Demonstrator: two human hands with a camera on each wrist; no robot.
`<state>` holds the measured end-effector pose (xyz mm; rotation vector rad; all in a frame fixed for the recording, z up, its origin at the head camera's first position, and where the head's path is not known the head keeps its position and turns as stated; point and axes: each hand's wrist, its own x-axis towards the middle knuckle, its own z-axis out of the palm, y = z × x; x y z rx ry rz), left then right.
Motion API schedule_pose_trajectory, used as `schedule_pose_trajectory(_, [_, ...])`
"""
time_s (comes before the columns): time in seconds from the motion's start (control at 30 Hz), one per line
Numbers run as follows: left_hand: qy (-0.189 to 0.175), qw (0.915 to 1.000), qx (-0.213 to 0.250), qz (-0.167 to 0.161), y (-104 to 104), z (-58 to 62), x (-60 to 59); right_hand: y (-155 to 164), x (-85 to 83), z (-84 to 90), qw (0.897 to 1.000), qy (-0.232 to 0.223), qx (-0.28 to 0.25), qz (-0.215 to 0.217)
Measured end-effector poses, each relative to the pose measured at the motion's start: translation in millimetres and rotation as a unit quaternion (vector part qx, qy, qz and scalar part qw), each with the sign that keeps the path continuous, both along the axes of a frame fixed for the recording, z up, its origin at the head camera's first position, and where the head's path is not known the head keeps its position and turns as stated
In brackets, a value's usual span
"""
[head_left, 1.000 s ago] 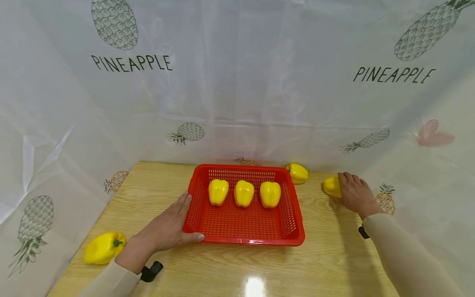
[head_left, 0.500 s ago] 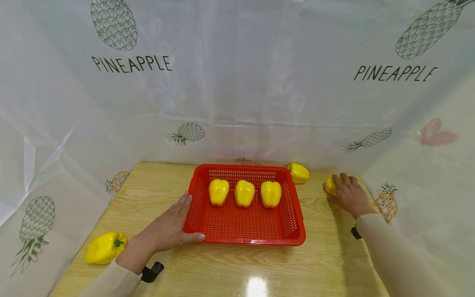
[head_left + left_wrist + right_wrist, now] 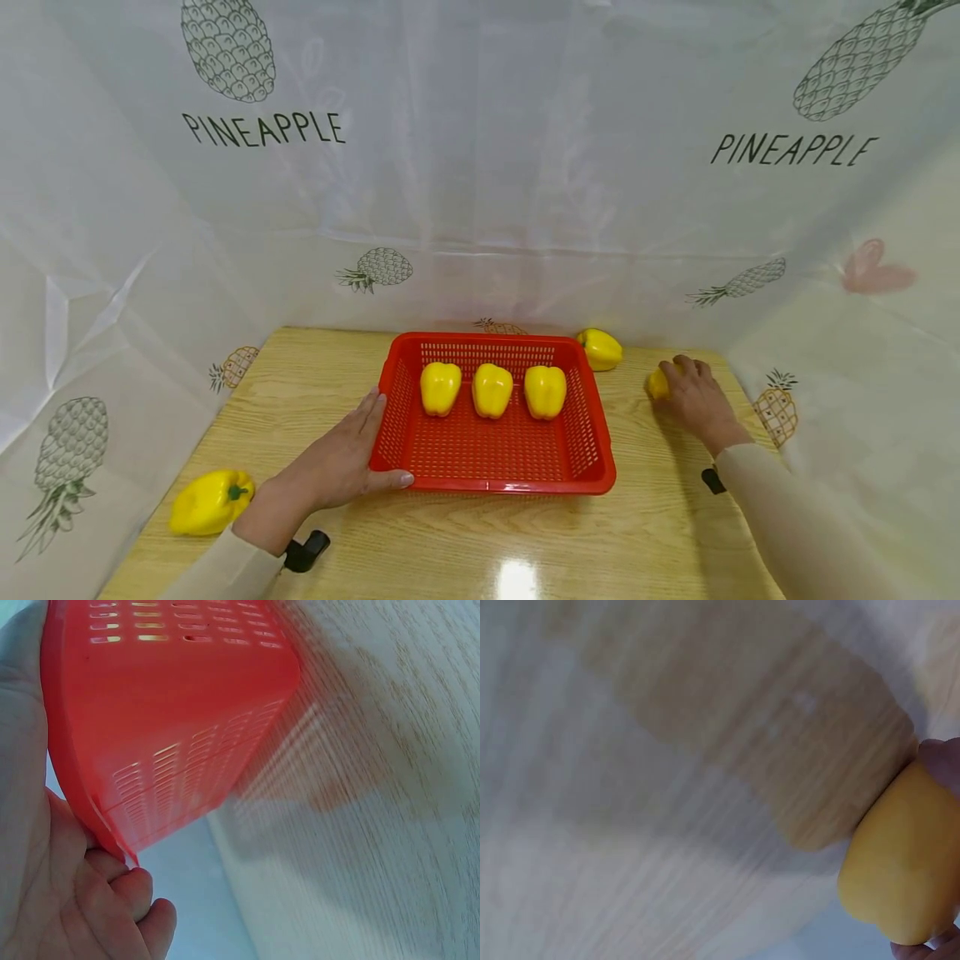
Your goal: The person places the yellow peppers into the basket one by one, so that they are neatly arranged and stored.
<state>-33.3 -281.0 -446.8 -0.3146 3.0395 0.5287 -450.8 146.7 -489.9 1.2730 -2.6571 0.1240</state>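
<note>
**Three peppers in the basket, one under my right hand**

My left hand (image 3: 337,462) rests against the near left corner of the red basket (image 3: 495,471), fingers laid flat along its left wall and thumb stretched along the front rim; the left wrist view shows the rim pressed into my palm, fingers only loosely bent. Inside the basket, just beyond my left fingertips, three yellow peppers stand in a row toward the far wall: the left pepper (image 3: 440,387), the middle pepper (image 3: 492,389) and the right pepper (image 3: 545,391), side by side and nearly touching.

My right hand (image 3: 693,400) lies well to the right of the basket, fingers curled over a yellow pepper (image 3: 657,383) that sits on the wooden table (image 3: 660,533); the right wrist view shows its yellow body between my fingertips. Only its left edge shows past my knuckles in the head view.

Another pepper (image 3: 601,348) lies beyond the basket's far right corner, between my right hand and the curtain. One more pepper with a green stem (image 3: 211,500) lies to the left of my left wrist, near the table's edge.

Compared with a second ago, my right hand has closed further over its pepper and drawn it slightly toward the basket. My left hand and the basket's contents have not shifted.
</note>
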Motion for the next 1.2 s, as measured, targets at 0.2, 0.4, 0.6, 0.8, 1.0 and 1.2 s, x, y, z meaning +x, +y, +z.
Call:
schedule_pose_trajectory(0.2, [-0.001,1.0000,0.004,-0.001,0,-0.3,0.6,6,18.5,-7.5,0.997,0.033,-0.035,0.055])
schedule_pose_trajectory(0.4, [-0.005,1.0000,0.007,-0.001,1,0.4,-0.2,15,43.1,-11.6,0.989,0.046,-0.058,0.129])
schedule_pose_trajectory(0.6, [-0.010,0.9999,0.009,0.000,1,2.0,-0.9,23,60.3,-8.4,0.978,0.057,-0.054,0.192])
schedule_pose_trajectory(0.8, [-0.014,0.9998,0.013,0.002,-1,1.9,-0.8,23,67.4,-5.9,0.980,0.064,-0.050,0.182])
schedule_pose_trajectory(1.0, [-0.018,0.9997,0.018,0.003,-1,1.1,-1.0,15,75.4,-2.5,0.990,0.075,-0.046,0.112])
schedule_pose_trajectory(1.2, [-0.017,0.9997,0.017,0.002,-1,1.2,-0.8,8,79.0,-0.7,0.992,0.114,-0.006,0.050])
